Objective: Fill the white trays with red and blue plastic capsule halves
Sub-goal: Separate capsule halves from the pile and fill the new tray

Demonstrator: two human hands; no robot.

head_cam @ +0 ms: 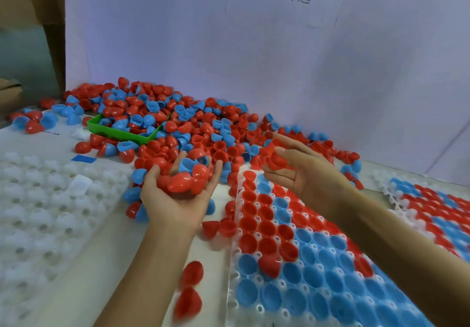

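Note:
My left hand (178, 199) is palm up and cups a bunch of red and blue capsule halves (189, 176) just left of the white tray (235, 263). That tray is filled with red halves (256, 222) at its far end and blue halves (315, 275) nearer me; one red half (269, 264) lies dome up on top. My right hand (302, 174) hovers over the tray's far end, palm up, fingers curled round a red half (276, 160). A big pile of loose halves (178, 123) lies behind both hands.
An empty white tray (45, 212) lies at the left. Another filled tray (437, 207) sits at the right. A green bin (112, 131) sits half buried in the pile. Loose red halves (190, 288) lie between the trays. A white wall stands behind.

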